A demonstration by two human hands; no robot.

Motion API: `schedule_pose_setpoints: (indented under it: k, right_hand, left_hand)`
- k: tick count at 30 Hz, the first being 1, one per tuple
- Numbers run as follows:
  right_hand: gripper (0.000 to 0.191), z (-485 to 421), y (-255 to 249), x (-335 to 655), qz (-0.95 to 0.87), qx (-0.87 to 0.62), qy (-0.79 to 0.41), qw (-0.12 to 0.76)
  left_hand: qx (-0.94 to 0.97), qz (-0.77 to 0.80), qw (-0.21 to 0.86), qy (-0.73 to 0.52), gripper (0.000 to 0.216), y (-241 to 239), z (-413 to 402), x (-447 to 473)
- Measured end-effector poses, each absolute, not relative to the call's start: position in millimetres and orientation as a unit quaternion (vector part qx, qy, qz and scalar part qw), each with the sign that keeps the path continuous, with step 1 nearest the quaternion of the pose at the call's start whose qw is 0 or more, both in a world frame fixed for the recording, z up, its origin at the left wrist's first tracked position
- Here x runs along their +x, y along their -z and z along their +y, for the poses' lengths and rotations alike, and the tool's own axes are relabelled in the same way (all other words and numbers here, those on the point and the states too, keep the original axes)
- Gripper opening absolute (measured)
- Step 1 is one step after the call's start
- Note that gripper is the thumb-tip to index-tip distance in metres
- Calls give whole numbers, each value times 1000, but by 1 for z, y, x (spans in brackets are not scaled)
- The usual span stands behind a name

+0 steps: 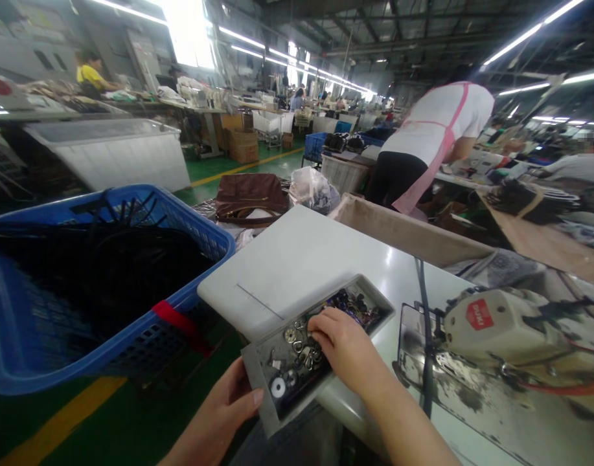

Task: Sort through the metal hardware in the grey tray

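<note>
A grey metal tray (272, 424) full of small metal parts lies tilted across the front edge of the white table (297, 252). My left hand (233, 395) grips its near left corner, thumb on the rim and fingers behind the side wall. Inside the tray, my right hand (342, 343) has its fingertips pinched together over the small parts; whatever is between them is hidden. Metal hooks and rings (306, 356), a round bobbin (278, 387) and another toothed disc (289, 335) lie in the near part. Dark mixed bits (357, 307) fill the far end.
Left of the table stands a blue plastic basket (194, 223) holding black straps. A sewing machine (501, 323) occupies the right side, with a black strap (425, 336) hanging before it. Behind are a brown bag (251, 194), a bin (413, 233) and a person bending over (427, 129).
</note>
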State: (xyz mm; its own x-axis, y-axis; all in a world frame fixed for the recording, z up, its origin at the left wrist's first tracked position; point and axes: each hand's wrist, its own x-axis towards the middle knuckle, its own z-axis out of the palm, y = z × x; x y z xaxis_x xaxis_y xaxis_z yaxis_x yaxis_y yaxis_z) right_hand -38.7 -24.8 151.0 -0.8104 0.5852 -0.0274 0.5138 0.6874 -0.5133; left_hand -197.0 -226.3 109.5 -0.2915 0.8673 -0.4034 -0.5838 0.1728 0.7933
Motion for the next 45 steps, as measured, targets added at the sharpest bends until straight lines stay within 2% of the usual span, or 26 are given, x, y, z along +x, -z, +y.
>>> schedule_pose_setpoints:
  k: [3,9,13,16,21,23,26,28,31,33,42,45]
  right_hand:
    - [20,-32,-149,-43,-921,-236,-302,64]
    - [16,-46,-150,-58,-959,-194,-207,-7]
    - [26,-48,-152,-62,-959,-201,-200,-8]
    - [25,-41,-149,-58,-936,-215,-274,40]
    - [20,-18,-148,-38,-815,-325,-451,162]
    - [14,-10,-150,-30,-798,-332,-466,190]
    - [19,-3,-154,-20,-805,-322,-453,207]
    - [22,-2,-157,-16,-821,-318,-434,193]
    - [40,-2,-160,-11,-846,-309,-398,173]
    - [44,-3,-161,-8,-867,-301,-361,164]
    - [14,-8,-174,-15,-927,-283,-242,-45]
    - [6,-13,-175,-25,-927,-302,-204,-86]
  left_hand:
    - [154,501,584,-621,76,-109,-226,-198]
    - [150,493,581,-629,72,-103,-227,-200]
    - [155,487,585,-630,72,-102,-227,-200]
    - [147,489,586,-629,73,-104,-228,-201]
    - [146,493,594,-618,74,-101,-232,-203]
    - [142,498,586,-623,75,-100,-232,-202]
    - [135,503,576,-630,75,-100,-231,-200]
    - [129,506,577,-629,76,-101,-230,-199]
    - [122,509,577,-627,78,-103,-230,-198]
    - [122,510,576,-627,77,-103,-230,-198]
    - [127,522,571,-620,77,-98,-232,-199]
    - [122,521,567,-627,74,-101,-232,-198]
